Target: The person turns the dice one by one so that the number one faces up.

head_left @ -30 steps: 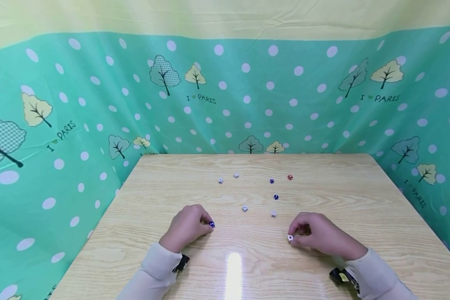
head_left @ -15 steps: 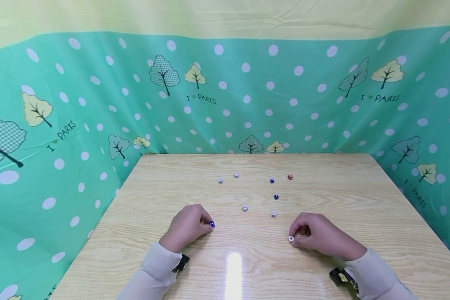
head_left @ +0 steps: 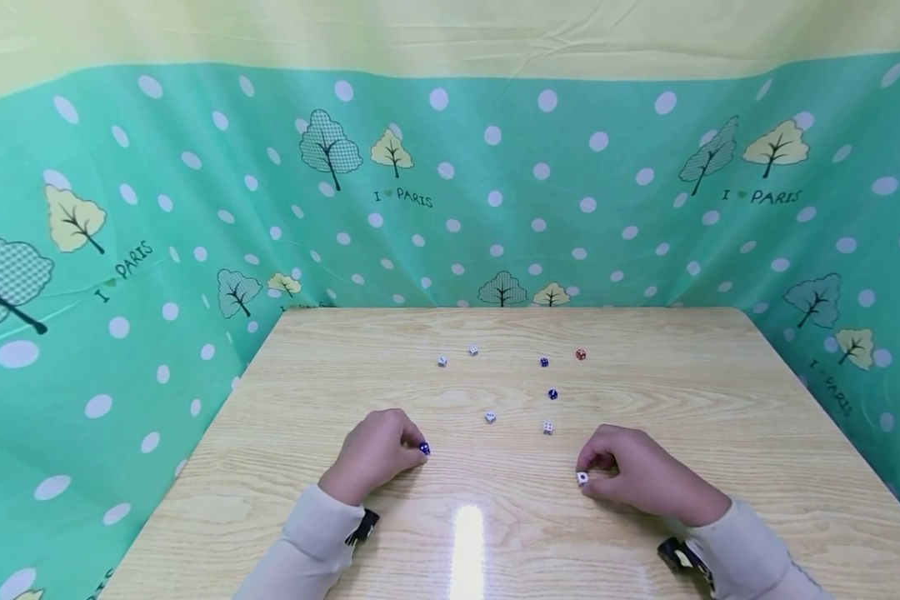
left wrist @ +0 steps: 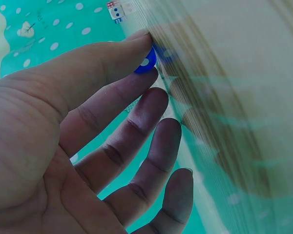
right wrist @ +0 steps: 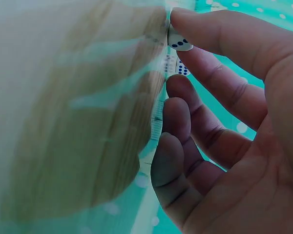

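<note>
My left hand (head_left: 378, 448) pinches a blue die (head_left: 424, 448) between thumb and index finger, low at the tabletop. In the left wrist view that blue die (left wrist: 146, 62) shows one white pip, and the other fingers are loosely bent beside it. On the right, my right hand (head_left: 637, 468) pinches a white die (head_left: 582, 478) with thumb and forefinger at the table surface. The right wrist view has dark blue pips on this white die (right wrist: 179, 41). Nearest to the hands lie two loose white dice, one in the middle (head_left: 491, 417) and one further right (head_left: 547, 428).
Further back on the wooden table (head_left: 330, 367) are a blue die (head_left: 552, 394), another blue die (head_left: 544, 362), a red die (head_left: 581, 354) and two white dice, including the back white die (head_left: 473, 351). A green dotted curtain (head_left: 420, 200) borders the table behind and at both sides.
The right hand and its white die have shifted very slightly. My left hand keeps its place, and the loose dice lie as before.
</note>
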Demonstrator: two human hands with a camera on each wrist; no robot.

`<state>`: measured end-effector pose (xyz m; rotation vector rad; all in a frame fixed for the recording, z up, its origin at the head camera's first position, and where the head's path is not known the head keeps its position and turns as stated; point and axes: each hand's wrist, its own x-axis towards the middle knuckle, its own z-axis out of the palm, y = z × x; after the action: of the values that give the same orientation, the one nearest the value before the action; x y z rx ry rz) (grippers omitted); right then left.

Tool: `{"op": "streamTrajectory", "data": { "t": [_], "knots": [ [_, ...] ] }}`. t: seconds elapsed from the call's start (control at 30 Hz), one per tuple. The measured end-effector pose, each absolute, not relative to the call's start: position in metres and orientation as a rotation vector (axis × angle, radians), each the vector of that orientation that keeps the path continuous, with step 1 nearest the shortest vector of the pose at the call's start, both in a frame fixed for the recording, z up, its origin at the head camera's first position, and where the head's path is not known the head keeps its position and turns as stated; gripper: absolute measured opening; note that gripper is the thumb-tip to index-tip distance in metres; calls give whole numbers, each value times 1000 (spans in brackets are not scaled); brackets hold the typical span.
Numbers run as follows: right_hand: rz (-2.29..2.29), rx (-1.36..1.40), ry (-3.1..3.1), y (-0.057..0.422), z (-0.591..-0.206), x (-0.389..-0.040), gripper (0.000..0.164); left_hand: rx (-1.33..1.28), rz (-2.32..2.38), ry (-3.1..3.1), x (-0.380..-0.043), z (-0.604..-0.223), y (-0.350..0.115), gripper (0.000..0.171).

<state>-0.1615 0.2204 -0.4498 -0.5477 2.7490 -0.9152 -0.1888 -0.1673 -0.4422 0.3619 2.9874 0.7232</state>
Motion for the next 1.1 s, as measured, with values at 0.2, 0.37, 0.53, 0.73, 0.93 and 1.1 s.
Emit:
{"op": "streamTrajectory", "data": {
  "t": [0.2, 0.37, 0.53, 0.73, 0.93, 1.1],
  "knots": [
    [-887, -561, 2765, 220, -449, -162, 22, 364, 723, 2989, -189, -443, -168, 12],
    [-866, -554, 2805, 227, -450, -165, 22, 367, 717, 2990, -189, -444, -168, 12],
    [-852, -507, 2850, 238, -451, -171, 23, 364, 712, 2988, -189, -443, -168, 13],
    [-842, -402, 2873, 250, -448, -176, 17, 367, 696, 3001, -189, -441, -168, 12],
    [-825, -319, 2906, 264, -449, -181, 12, 374, 698, 3007, -188, -440, -167, 12],
    [-810, -267, 2919, 277, -451, -187, 12, 379, 715, 2996, -188, -440, -166, 12]
  ]
}}
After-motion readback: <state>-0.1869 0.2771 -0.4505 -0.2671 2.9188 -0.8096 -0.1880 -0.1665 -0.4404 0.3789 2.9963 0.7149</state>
